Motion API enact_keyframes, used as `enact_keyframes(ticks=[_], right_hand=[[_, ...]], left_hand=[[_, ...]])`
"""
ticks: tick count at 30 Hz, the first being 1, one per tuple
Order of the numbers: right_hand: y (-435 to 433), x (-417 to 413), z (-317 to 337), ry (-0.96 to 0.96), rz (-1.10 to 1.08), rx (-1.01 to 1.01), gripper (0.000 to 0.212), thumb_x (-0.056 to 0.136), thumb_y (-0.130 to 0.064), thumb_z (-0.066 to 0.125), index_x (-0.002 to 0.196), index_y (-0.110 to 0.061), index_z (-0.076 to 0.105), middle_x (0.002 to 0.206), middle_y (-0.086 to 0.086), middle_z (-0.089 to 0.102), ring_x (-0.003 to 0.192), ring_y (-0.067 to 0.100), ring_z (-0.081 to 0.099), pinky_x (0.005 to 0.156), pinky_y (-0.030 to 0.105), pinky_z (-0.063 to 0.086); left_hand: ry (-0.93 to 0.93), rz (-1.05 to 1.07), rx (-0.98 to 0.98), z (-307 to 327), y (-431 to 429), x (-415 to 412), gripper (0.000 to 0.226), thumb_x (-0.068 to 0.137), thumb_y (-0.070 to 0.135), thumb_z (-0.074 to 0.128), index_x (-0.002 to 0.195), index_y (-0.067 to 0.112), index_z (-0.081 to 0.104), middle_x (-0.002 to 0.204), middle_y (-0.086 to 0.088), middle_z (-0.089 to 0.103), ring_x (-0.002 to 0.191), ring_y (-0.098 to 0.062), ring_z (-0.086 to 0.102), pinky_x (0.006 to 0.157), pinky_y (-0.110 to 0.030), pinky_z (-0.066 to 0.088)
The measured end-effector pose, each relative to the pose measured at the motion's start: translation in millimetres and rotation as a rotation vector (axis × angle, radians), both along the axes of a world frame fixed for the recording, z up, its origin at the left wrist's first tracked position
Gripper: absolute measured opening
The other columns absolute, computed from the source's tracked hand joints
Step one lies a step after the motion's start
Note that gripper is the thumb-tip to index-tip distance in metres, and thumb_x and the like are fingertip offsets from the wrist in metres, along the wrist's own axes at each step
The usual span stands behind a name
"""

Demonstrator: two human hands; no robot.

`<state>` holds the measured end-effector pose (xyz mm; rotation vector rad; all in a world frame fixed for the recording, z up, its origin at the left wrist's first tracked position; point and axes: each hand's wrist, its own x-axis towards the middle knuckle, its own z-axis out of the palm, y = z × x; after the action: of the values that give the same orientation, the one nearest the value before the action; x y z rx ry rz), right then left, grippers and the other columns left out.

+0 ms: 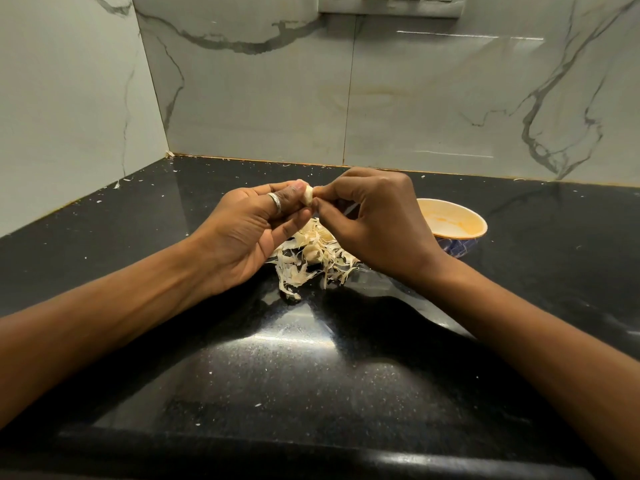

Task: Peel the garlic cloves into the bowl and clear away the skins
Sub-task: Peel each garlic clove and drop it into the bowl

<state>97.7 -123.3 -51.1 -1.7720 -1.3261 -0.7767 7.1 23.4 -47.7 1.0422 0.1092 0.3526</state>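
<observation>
left hand (249,220), right hand (367,216) pinch clove (307,196)

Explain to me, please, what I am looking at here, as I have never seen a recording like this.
There is no machine here: these are a person's two bare hands. The single picture comes from a wide-angle camera worn on the person's head, looking forward and down, so the arms reach in from the bottom. The left hand, with a silver ring on one finger, and the right hand both pinch one small pale garlic clove between their fingertips, above the glossy black stone counter. Under the hands lies a heap of pale papery garlic skins. Just right of it, partly behind the right hand, stands a small round bowl, orange inside and blue-patterned outside. Grey-veined white wall tiles rise behind.
</observation>
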Motion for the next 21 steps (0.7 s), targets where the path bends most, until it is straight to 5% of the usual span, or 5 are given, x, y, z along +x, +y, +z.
enact_keyframes(ticks=[21], right_hand=[[0.0,6.0,-0.1,-0.059,0.007,-0.067,0.02,0.092,-0.023,0.068,0.09,-0.006,0.079,0.078,0.003,0.072,0.066,0.013,0.064,0.062,0.036,0.055]], left_hand=[[0.051,0.003,0.03,-0.5,-0.8,-1.3,0.013,0.092,0.006,0.063,0.096,-0.005,0.068,0.081,-0.011,0.072,0.073,-0.011,0.071,0.064,-0.014,0.056]])
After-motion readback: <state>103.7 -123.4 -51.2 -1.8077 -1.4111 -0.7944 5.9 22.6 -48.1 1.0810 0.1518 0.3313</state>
